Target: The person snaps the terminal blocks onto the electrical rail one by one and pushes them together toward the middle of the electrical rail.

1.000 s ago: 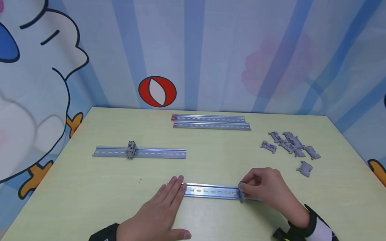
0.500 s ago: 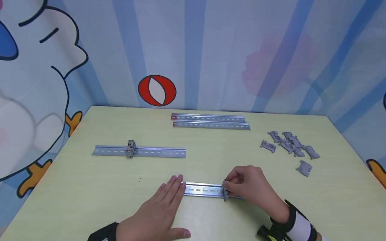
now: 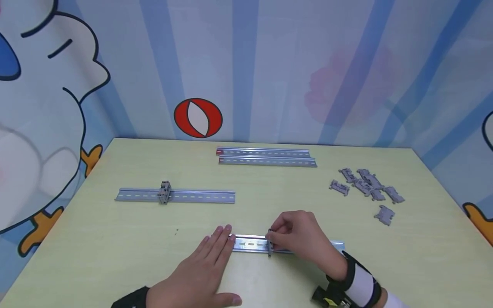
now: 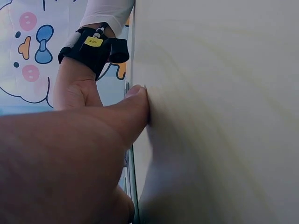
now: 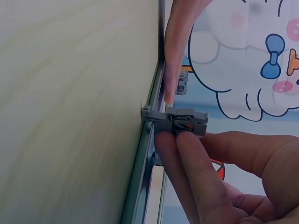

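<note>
I have the left hand (image 3: pixel 202 269) laid flat with straight fingers at the left end of the front rail (image 3: pixel 248 244), presumably to stop it skidding on the bench (image 3: pixel 277 192), while the right hand (image 3: pixel 302 235) holds a gray block (image 5: pixel 170 121) upright across that rail in a narrow pinch; whether it is clipped I can't tell. Toward the bench's left edge I see a second rail (image 3: pixel 204 196) bearing a mounted block (image 3: pixel 164 192), with paired rails (image 3: pixel 267 161) by the far edge and loose gray pieces (image 3: pixel 363 186) toward the right; only the left fingers obstruct the front rail's left end.
</note>
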### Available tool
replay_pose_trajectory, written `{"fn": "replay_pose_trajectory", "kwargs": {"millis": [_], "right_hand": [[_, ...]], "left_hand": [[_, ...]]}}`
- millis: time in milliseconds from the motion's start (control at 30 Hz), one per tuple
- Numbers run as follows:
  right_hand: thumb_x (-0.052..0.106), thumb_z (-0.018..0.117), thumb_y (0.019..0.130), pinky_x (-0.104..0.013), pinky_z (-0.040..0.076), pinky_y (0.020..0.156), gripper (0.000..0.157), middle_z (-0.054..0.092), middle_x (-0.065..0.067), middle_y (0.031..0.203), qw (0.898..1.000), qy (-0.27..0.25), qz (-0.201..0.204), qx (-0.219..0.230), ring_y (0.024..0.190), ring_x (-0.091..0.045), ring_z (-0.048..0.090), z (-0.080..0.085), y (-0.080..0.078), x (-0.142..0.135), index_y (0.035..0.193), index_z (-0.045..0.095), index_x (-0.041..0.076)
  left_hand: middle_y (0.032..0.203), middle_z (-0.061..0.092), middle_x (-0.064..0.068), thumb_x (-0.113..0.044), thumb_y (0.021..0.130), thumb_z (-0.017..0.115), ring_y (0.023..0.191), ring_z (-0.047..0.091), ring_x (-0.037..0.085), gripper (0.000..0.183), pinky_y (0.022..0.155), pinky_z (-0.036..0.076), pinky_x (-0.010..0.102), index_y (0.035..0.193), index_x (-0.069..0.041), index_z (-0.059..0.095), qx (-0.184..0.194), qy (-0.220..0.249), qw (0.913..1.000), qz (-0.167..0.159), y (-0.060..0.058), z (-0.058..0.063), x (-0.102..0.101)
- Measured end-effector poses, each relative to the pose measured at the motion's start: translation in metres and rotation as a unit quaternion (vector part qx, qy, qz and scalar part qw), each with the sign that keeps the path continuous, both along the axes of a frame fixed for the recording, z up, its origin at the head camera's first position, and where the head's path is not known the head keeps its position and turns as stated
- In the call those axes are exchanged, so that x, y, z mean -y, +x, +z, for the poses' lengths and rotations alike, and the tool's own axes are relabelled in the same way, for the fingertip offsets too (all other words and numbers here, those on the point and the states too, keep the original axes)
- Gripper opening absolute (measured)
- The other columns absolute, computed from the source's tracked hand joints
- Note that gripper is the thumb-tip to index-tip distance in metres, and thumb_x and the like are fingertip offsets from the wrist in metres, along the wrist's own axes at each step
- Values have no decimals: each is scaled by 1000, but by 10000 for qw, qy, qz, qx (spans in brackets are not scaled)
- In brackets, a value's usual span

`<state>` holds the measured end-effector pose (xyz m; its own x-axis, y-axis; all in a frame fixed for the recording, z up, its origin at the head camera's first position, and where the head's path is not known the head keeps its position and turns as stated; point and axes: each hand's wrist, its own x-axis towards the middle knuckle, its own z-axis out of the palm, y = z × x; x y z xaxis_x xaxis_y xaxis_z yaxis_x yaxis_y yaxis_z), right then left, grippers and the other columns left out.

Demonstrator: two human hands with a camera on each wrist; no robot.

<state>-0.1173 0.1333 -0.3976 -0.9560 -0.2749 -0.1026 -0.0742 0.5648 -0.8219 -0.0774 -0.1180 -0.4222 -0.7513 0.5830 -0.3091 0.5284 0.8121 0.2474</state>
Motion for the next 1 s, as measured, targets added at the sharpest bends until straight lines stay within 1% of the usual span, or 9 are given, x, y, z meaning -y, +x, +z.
{"fn": "replay_pose_trajectory", "kwargs": {"millis": [300, 633, 800, 900, 1000], "right_hand": [[13, 77, 82, -22, 57, 53, 7, 78, -6, 72, 9999, 121, -10, -50, 58, -8, 72, -1, -2, 14, 83, 74, 6], [12, 76, 83, -22, 58, 53, 6, 78, -7, 73, 9999, 122, -43, 78, 58, -9, 73, 0, -2, 14, 84, 75, 6], [16, 76, 84, -23, 58, 54, 6, 78, -6, 72, 9997, 195, -31, 158, 58, -10, 73, 3, -2, 12, 84, 76, 10], [18, 75, 86, -24, 59, 55, 6, 77, -7, 75, 9998, 199, 17, 28, 59, -13, 73, 6, -4, 8, 85, 76, 12], [20, 73, 87, -23, 58, 57, 6, 77, -6, 78, 9989, 314, 46, -337, 63, -12, 72, 10, -5, 0, 86, 75, 15]], "left_hand": [[168, -1, 6, -89, 73, 39, 153, 2, 26, 119, 123, 18, 48, 159, -11, 10, 62, 26, 10000, 12, -1, -2, 1], [168, -1, 8, -88, 74, 38, 153, 0, 26, 118, 123, 18, 48, 159, -10, 11, -2, 98, 9999, -42, 0, -2, 2], [168, 0, 8, -88, 74, 40, 153, 1, 26, 118, 122, 19, 48, 159, -10, 11, 14, 111, 9999, -26, 0, -1, 2], [168, 0, 7, -88, 74, 39, 153, 2, 26, 118, 122, 19, 49, 159, -11, 10, 30, 100, 9999, -11, 0, 0, 2], [168, -1, 6, -89, 73, 39, 153, 2, 25, 119, 123, 18, 49, 159, -12, 9, 67, 73, 9999, 21, 0, 1, 1]]}}
